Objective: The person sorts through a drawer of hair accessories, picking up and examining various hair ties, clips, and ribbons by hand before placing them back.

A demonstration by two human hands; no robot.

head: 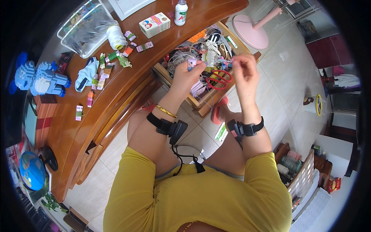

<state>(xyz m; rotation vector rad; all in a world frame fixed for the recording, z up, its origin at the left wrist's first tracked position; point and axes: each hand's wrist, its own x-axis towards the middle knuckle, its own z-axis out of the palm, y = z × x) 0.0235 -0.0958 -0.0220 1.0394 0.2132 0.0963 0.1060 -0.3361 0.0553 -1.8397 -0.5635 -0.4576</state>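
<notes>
My left hand [188, 75] grips a small thread card [191, 64] wound with blue thread, above an open drawer full of odds and ends. My right hand [246, 69] is raised off to the right, thumb and fingertips curled together. Whether a thread runs between its fingertips is too fine to tell. Red-handled scissors [219, 79] lie over the drawer [200, 103] between my hands, their blades partly hidden. On the wooden desk [127, 84] lie several cards wound with green, orange and pink thread, among them a green one [124, 61].
A white thread cone [116, 37], a wire basket [87, 32], a small carton [155, 25] and a white bottle [181, 13] stand on the desk. Left are a blue brick figure [40, 78] and a globe [32, 170]. A pink stand base [250, 32] is on the floor.
</notes>
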